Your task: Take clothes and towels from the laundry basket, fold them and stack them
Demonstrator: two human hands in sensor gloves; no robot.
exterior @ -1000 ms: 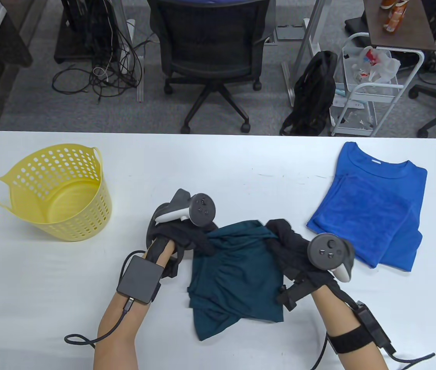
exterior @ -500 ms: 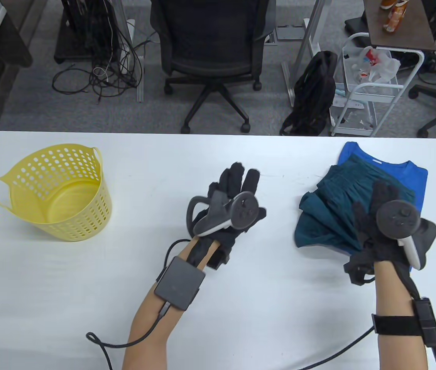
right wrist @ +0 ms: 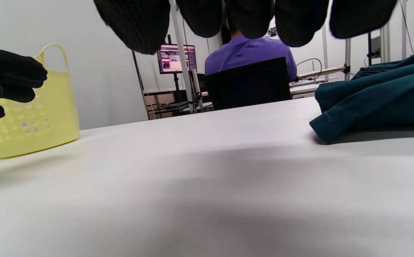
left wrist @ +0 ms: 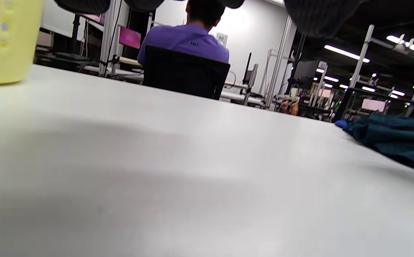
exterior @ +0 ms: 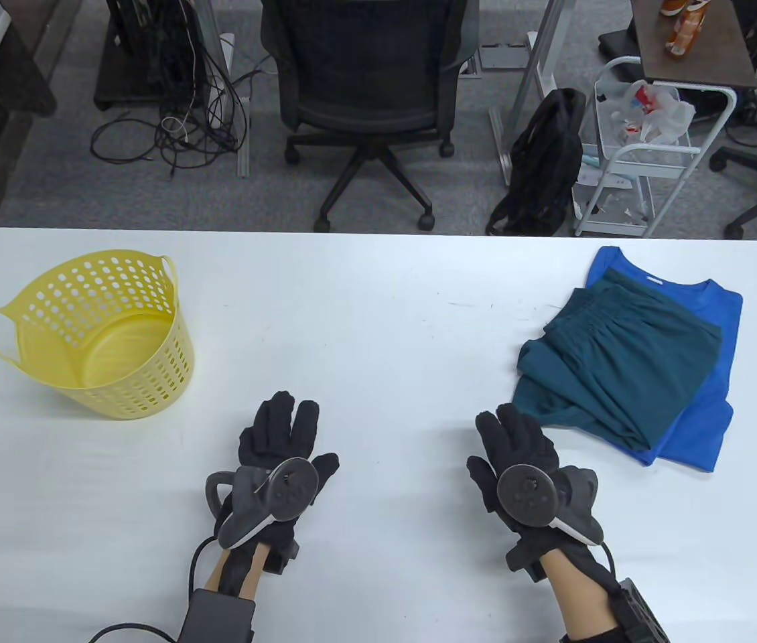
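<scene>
Hands both idle: left hand (exterior: 281, 455) and right hand (exterior: 519, 462) rest flat on the worktop (exterior: 378, 321), fingers straight and loosely spread, grip on nothing. Wrist views agree: fingertips hang over bare surface, no cloth under them.

Landmark = yellow laundry basket (exterior: 94, 335), far-left on the worktop.
- Left hand: right of the basket and nearer the person, well apart from it.
- Right hand: further right again, near the stack's front-left corner, not touching.
- Teal garment (exterior: 620, 365): folded, far right of the basket, lying on top of the folded blue t-shirt (exterior: 707, 408). Blue shows along the far and right edges, so the stack is offset, not squared. Teal's near-left edge looks bunched and loose.
- Basket interior: nothing visible in it from the table view.

Step, my read: stacking of the teal piece is done, hands parked. With the basket apparently empty, the task looks finished or nearly so. Only optional move left: square the teal piece on the blue one and flatten that loose edge. That calls for flat palms, light pressure, no pinch needed.

Diff vs half a second ago: right hand was on the teal garment at the stack, now released and pulled back toward the person. Left hand was raised mid-worktop, now also drawn back and lower. Teal piece settled slightly flatter. Basket and t-shirt unchanged.
</scene>
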